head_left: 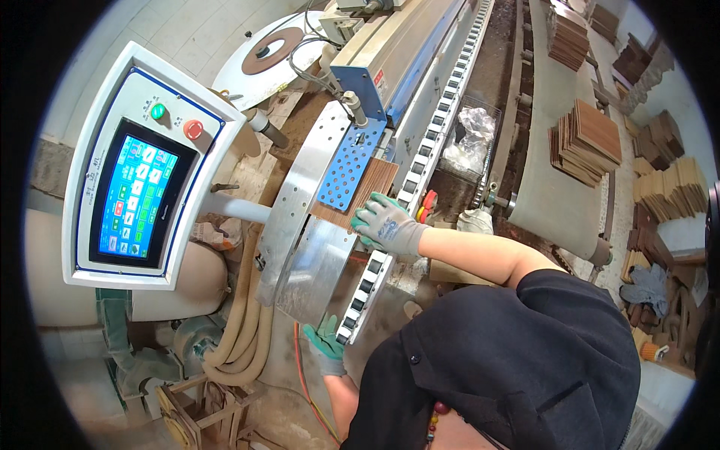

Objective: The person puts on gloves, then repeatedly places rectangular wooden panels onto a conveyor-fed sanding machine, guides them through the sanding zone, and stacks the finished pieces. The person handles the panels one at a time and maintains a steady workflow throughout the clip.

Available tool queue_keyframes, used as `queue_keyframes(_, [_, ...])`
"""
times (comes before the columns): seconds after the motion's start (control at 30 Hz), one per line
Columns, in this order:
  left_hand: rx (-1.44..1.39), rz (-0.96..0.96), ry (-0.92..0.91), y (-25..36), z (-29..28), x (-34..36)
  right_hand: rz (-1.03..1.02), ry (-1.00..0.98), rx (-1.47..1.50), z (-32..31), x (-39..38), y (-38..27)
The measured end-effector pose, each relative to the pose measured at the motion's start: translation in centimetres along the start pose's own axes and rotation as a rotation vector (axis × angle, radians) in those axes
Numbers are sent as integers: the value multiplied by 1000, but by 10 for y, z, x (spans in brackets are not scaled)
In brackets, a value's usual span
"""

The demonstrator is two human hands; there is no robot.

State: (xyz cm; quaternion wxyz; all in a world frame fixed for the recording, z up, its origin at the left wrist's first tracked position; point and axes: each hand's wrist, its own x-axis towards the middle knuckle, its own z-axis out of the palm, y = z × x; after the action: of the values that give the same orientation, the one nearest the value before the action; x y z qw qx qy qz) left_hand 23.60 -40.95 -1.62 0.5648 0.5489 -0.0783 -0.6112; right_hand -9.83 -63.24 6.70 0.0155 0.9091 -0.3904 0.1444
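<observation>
My right hand [391, 227], in a grey and green work glove, lies with outstretched fingers on the near edge of a brown wood-grain panel [375, 180]. The panel sits flat on the machine's metal table, partly under a blue perforated plate [348, 169]. Lower down, my left hand [326, 345], gloved alike, is at the near end of a white roller rail [366, 292]. Its fingers are apart with nothing seen in them; whether they touch the rail I cannot tell. A bare metal plate [319, 262] lies between the two hands.
A tilted control panel [139, 180] with a lit screen and two buttons stands at the left. Brown panels [589, 139] are stacked on a grey conveyor belt [562, 202] at the right. Coiled hoses [251, 337] hang below the machine. A plastic bag [472, 139] lies beside the rail.
</observation>
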Motion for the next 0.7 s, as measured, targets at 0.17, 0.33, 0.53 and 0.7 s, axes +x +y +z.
queue_keyframes(0.17, [-46, 24, 88, -4, -5, -2, 98, 3, -19, 1, -1, 32])
queue_keyframes(0.33, [74, 100, 225, 2, 1, -3, 211, -17, -65, -2, -2, 66])
queue_keyframes(0.53, [714, 974, 384, 3, 140, -47, 361, -23, -65, -7, -1, 104])
queue_keyframes(0.7, [823, 836, -316, -16, 292, -56, 464, 175, 225, -41, -50, 142])
